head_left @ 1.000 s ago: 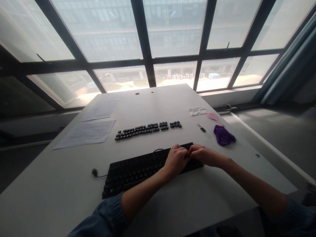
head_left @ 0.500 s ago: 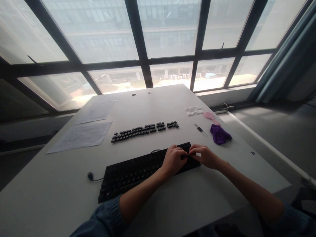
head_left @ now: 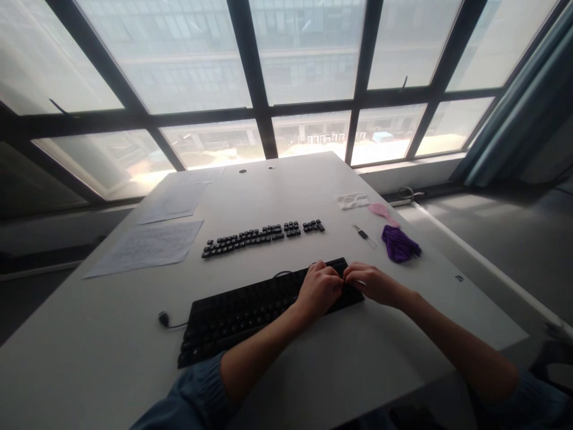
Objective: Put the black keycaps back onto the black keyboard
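Note:
A black keyboard [head_left: 242, 310] lies slanted on the white table, several of its keycaps off. Over its right end, my left hand [head_left: 320, 286] and my right hand [head_left: 369, 282] meet with fingertips pinched close together. Whatever sits between the fingers is too small and dark to make out. Behind the keyboard, loose black keycaps [head_left: 250, 237] stand in rows on the tabletop. To the right of them lies a small keycap puller [head_left: 363, 234] with a dark handle and wire loops.
Printed sheets [head_left: 147, 248] lie at the table's left. On the right are a purple cloth [head_left: 400, 243], a pink brush-like item [head_left: 381, 210] and a white cloth [head_left: 353, 200]. The keyboard's USB plug [head_left: 163, 318] rests left of it. Windows stand beyond the table [head_left: 286, 185].
My left hand has shifted slightly right, and the two hands' fingertips are closer together over the keyboard's right end. The other things have stayed put.

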Tool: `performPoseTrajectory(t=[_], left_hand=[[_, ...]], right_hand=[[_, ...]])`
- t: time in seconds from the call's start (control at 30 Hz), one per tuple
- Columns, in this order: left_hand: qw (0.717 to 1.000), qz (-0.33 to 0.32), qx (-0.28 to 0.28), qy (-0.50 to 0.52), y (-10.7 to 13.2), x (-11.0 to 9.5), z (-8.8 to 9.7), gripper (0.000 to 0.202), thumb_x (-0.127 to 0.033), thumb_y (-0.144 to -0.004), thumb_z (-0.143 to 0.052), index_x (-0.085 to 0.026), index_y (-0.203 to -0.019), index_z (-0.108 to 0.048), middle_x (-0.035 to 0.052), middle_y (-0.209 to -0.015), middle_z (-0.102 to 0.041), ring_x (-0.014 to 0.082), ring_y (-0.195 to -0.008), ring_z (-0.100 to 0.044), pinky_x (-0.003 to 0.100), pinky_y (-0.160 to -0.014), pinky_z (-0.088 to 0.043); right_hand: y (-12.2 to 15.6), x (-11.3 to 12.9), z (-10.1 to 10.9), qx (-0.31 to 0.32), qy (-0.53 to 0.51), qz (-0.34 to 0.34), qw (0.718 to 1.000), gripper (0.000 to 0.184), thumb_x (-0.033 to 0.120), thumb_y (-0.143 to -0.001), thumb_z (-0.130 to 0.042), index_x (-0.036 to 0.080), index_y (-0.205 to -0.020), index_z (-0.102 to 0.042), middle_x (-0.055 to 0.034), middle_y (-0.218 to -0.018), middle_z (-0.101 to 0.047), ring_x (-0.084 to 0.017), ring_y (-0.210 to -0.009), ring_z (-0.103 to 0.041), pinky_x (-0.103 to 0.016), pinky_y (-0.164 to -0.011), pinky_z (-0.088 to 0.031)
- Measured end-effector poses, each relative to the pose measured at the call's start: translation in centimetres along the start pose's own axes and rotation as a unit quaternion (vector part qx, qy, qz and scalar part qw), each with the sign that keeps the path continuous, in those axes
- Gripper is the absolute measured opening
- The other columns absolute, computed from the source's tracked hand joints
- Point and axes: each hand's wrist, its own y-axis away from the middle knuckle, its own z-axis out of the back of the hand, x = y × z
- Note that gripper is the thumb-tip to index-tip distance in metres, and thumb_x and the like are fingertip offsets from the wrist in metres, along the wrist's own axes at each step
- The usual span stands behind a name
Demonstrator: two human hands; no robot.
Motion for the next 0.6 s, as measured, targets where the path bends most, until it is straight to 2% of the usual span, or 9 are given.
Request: performPoseTrajectory(t=[0.33,0.47,0.6], left_hand=[[0.998,-0.016,0.021,-0.057,-0.3,-0.6,0.2,0.016,-0.018,-0.088,-0.065,-0.024,-0.082,-0.078,0.0045,-0.087,-0.073,0.0234,-0.091,-0.053,0.038,-0.083,-0.042],[0.997,-0.025,0.017,-0.072,0.1,-0.5,0.3,0.02,-0.024,-0.095,-0.059,-0.025,-0.086,-0.077,0.0052,-0.091,-0.071,0.0233,-0.091,-0.052,0.039,-0.084,-0.041],[0.995,-0.035,0.011,-0.09,0.9,-0.6,0.5,0.017,-0.028,-0.096,-0.059,-0.027,-0.101,-0.075,0.0064,-0.102,-0.067,0.0248,-0.098,-0.049,0.04,-0.085,-0.042]], right_hand=[[-0.8,0.8,0.9,0.039,0.046,0.02,0.998,0.031,0.001,-0.093,-0.045,0.017,-0.085,-0.07,-0.0081,-0.094,-0.068,-0.019,-0.087,-0.062,-0.03,-0.079,-0.052],[-0.6,0.5,0.9,0.016,0.016,-0.015,1.0,0.026,0.008,-0.094,-0.051,0.018,-0.088,-0.073,-0.0084,-0.1,-0.068,-0.018,-0.089,-0.064,-0.031,-0.081,-0.053],[-0.1,0.0,0.6,-0.007,-0.015,-0.033,0.999,0.019,0.016,-0.095,-0.057,0.02,-0.091,-0.075,-0.0082,-0.1,-0.07,-0.019,-0.09,-0.065,-0.033,-0.082,-0.053]])
